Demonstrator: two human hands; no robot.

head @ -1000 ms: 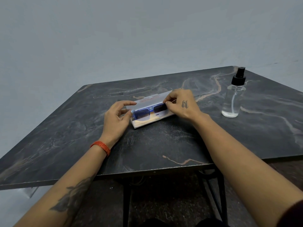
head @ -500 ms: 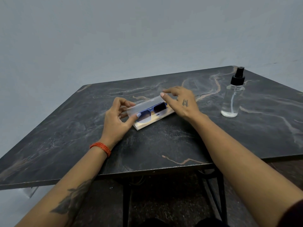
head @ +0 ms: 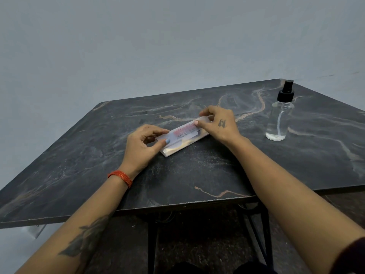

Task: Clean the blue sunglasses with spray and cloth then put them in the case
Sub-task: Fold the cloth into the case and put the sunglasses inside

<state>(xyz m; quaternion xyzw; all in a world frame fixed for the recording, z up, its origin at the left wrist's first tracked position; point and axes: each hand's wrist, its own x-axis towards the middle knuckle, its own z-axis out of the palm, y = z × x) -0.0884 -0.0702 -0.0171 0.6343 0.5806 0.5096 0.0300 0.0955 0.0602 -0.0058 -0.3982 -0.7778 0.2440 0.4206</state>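
Holding the case (head: 184, 136) at both ends, you've got it flat on the table (head: 197, 171), about mid-table and angled so its right end sits farther away than its left. Your left hand (head: 141, 146) pinches the near-left end, thumb on top of the flap and the other fingers curled round the far side. Your right hand (head: 217, 123) grips the far-right end, thumb tip pressed on the flap's top edge and fingers hooked over the back.

The flap is down over the top of the case, with a red-and-white label showing on it (print's too small to read). Below the flap you can see a pale strip of the case's front. The sunglasses don't show at all, so can't tell from here whether they're inside.

The spray (head: 280, 115) stands upright on the right side of the table, well apart from the case and your right hand, black cap on and clear body. Looks mostly empty, a bit of liquid at the bottom maybe, hard to say.

There's an orange band (head: 120, 177) on your left wrist. Table's dark marble-look with tan veins, and black metal legs (head: 153, 240) show under the near edge.
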